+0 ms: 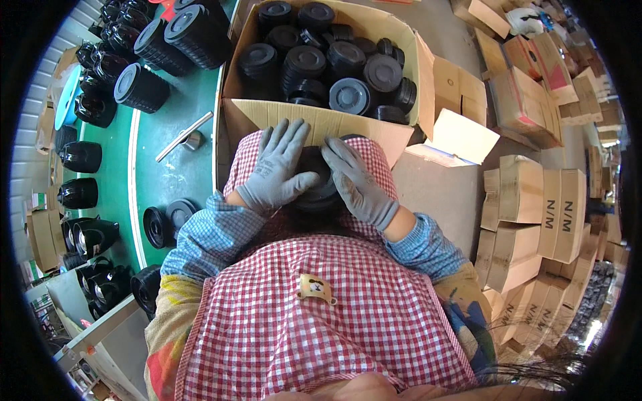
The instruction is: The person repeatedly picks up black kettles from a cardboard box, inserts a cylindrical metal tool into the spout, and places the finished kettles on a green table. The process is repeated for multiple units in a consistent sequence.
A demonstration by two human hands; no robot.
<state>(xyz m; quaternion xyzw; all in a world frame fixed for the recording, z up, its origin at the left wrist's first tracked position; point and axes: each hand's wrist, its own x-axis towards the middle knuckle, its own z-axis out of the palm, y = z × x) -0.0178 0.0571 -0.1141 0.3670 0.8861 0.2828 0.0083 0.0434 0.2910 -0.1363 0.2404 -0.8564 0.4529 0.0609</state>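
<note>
Left hand [276, 170], right hand [360, 182]: fingers extended, against black lid [321, 196] (no closed grip); lopsided pressure might tip it.

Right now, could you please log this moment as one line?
left hand: open, over left side of black round part | right hand: open, over right side | open carton: ahead, black pieces inside

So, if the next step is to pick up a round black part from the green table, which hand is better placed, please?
Probably the left hand: it lies nearer the green table and its round black parts. The right hand is farther away, beyond the black piece in the lap.
</note>
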